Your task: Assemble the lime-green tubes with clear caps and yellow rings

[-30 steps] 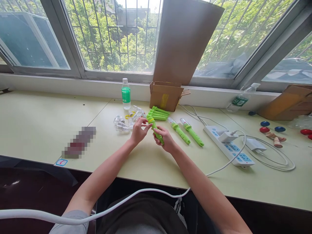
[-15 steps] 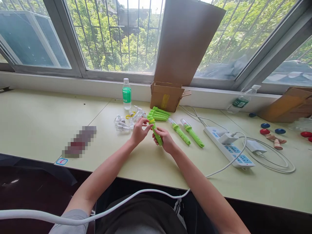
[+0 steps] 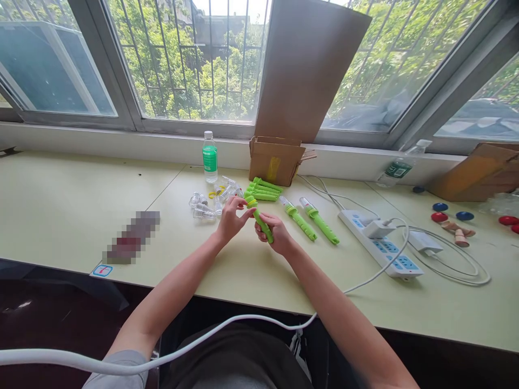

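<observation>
My right hand (image 3: 276,232) is wrapped round the lower part of a green plastic flute-like tube (image 3: 261,220), held at a slant above the table. At its ridged upper end, the thumb and fingers of my left hand (image 3: 232,220) close on the rim. What the left fingertips cover is hidden. Just beyond lie several similar green tubes (image 3: 265,190) in a bundle. Clear plastic caps (image 3: 204,212) and a yellow ring (image 3: 212,194) are scattered to the left. Two green tubes with clear caps (image 3: 300,220) (image 3: 322,222) rest on the right.
A water bottle (image 3: 210,156) and a cardboard box (image 3: 274,162) stand at the back. To the right are a white power strip (image 3: 381,246) with cables, blue and red balls (image 3: 439,217) and wooden pieces (image 3: 461,236). A white cable (image 3: 227,321) crosses before my body.
The tube's lower end has swung slightly right with my right hand. My left hand stays at the ridged end. The other things lie as before; the view has shifted a little.
</observation>
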The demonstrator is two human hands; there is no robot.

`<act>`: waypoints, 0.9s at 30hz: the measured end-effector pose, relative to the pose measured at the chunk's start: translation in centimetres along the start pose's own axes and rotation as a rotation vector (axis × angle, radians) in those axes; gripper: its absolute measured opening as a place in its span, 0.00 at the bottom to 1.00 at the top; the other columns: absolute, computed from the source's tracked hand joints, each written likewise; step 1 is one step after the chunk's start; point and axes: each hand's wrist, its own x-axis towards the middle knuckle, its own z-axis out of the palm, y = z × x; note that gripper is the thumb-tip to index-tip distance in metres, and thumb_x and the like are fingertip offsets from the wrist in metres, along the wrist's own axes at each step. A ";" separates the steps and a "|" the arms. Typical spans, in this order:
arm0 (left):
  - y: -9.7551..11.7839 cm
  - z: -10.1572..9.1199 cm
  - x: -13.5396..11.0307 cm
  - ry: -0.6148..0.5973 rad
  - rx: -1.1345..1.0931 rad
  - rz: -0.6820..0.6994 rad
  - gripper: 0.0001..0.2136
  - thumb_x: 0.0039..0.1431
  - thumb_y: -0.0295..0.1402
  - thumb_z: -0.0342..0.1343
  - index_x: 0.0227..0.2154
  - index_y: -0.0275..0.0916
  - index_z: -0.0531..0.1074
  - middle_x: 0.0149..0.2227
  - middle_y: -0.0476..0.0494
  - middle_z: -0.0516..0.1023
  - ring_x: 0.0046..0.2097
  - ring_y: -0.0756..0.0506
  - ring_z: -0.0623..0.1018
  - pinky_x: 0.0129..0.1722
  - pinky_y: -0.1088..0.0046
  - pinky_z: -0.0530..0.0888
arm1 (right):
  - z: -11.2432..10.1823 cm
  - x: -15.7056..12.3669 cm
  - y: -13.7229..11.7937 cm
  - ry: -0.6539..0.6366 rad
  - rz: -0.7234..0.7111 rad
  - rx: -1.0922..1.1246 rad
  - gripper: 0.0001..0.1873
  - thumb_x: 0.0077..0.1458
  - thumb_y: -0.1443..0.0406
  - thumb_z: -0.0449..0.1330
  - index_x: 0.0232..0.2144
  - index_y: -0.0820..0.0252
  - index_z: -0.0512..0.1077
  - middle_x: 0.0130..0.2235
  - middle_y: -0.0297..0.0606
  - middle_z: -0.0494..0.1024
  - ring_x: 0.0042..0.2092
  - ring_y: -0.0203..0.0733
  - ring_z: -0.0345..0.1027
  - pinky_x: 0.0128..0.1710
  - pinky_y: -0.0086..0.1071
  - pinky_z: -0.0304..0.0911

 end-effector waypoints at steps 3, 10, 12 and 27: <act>0.3 0.1 0.0 0.001 -0.003 0.007 0.13 0.53 0.40 0.59 0.37 0.39 0.67 0.36 0.46 0.70 0.35 0.51 0.74 0.35 0.70 0.79 | 0.1 -0.1 -0.2 -0.026 -0.001 0.040 0.14 0.48 0.56 0.59 0.34 0.58 0.67 0.21 0.30 0.63 0.18 0.30 0.50 0.17 0.26 0.40; -0.2 0.0 0.0 -0.015 0.002 -0.003 0.14 0.50 0.43 0.61 0.34 0.39 0.67 0.34 0.47 0.70 0.32 0.51 0.74 0.34 0.69 0.78 | 0.0 -0.5 -0.7 -0.064 0.069 0.044 0.13 0.48 0.56 0.58 0.34 0.58 0.66 0.21 0.30 0.61 0.19 0.30 0.46 0.16 0.26 0.36; -0.3 0.0 -0.1 -0.015 0.011 -0.001 0.15 0.50 0.43 0.61 0.33 0.39 0.67 0.33 0.47 0.70 0.31 0.51 0.74 0.34 0.69 0.78 | 0.0 -0.5 -0.8 -0.076 0.094 0.025 0.14 0.48 0.56 0.57 0.34 0.58 0.66 0.21 0.29 0.61 0.18 0.29 0.44 0.16 0.25 0.34; 0.0 0.1 -0.2 0.009 -0.005 -0.013 0.13 0.52 0.42 0.59 0.34 0.39 0.67 0.33 0.47 0.70 0.33 0.51 0.73 0.34 0.70 0.78 | 0.2 -0.4 -0.6 -0.073 0.074 0.001 0.14 0.48 0.57 0.58 0.35 0.58 0.66 0.20 0.27 0.61 0.18 0.28 0.44 0.14 0.23 0.35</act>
